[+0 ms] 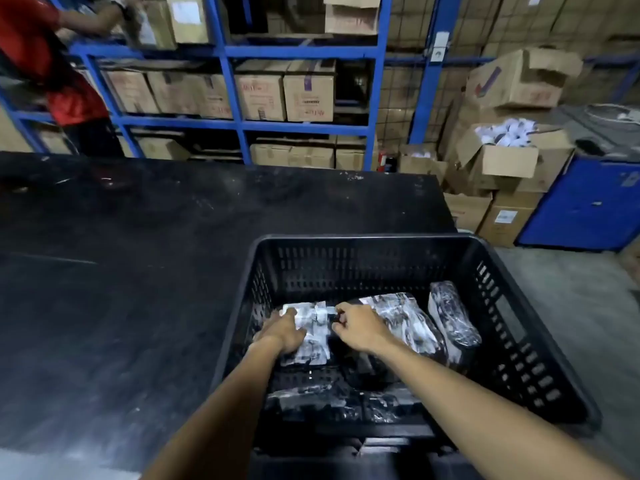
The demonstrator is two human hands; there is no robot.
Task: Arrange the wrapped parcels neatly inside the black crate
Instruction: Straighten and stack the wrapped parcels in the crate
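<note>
Black crate (pixel 540 344) sits at the table (pixel 138 271) edge, so I'm reaching straight down into it with both arms. My left hand (pixel 282 332) lies flat on the taped parcel (pixel 313 332) at the far left, fingers curled over its edge to pin it. My right hand (pixel 356 329) pinches the same parcel's right end, I think to square it up. Middle parcel (pixel 408 323) sits just beside my right wrist; the leaning one (pixel 452 315) (propped against the right wall) is clear of both hands.

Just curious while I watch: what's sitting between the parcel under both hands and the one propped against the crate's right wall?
In the head view, another wrapped parcel lies between the held parcel and the propped parcel.
</note>
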